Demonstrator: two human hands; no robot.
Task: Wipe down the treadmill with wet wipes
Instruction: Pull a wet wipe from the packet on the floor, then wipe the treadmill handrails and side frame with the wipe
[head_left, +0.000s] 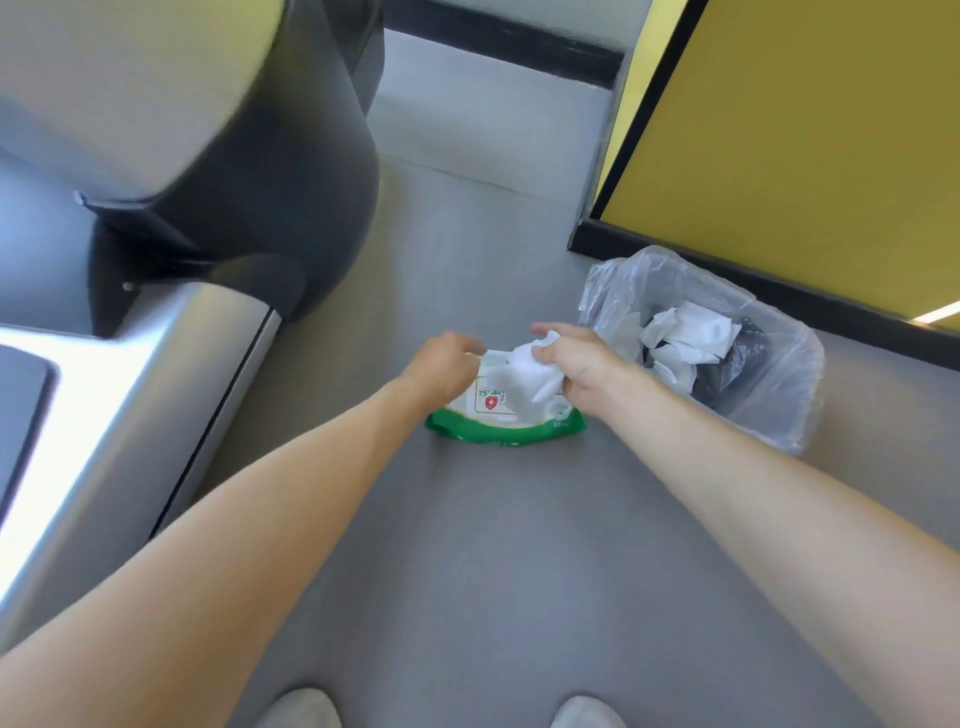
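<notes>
Wet wipe (530, 376), white, crumpled soft sheet: bunched in the right hand (582, 371), fingers and thumb closed round it, right over the top of the pack. My read: a fresh sheet coming out of the dispenser flap (the flap itself is hidden behind the wipe).

Flat green-and-white plastic wipes pack (506, 428) lies on the smooth grey floor (493, 545), between the two hands. Left hand (444, 366) has its fingers curled onto the pack's far-left edge, gripping it. Likely reason: it anchors the pack so the pull doesn't lift it.

Small waste bin lined with a clear plastic bag (779, 405) stands just right of the pack, against the yellow wall panel with black trim (805, 156). Inside: several crumpled white used wipes (685, 332) on something dark, not identifiable. It sits close by, so spent sheets can be dropped within reach.

Silver-grey treadmill with dark housing (171, 374) fills the left side, apart from both hands. Pale shoes (301, 709) at the bottom edge.
</notes>
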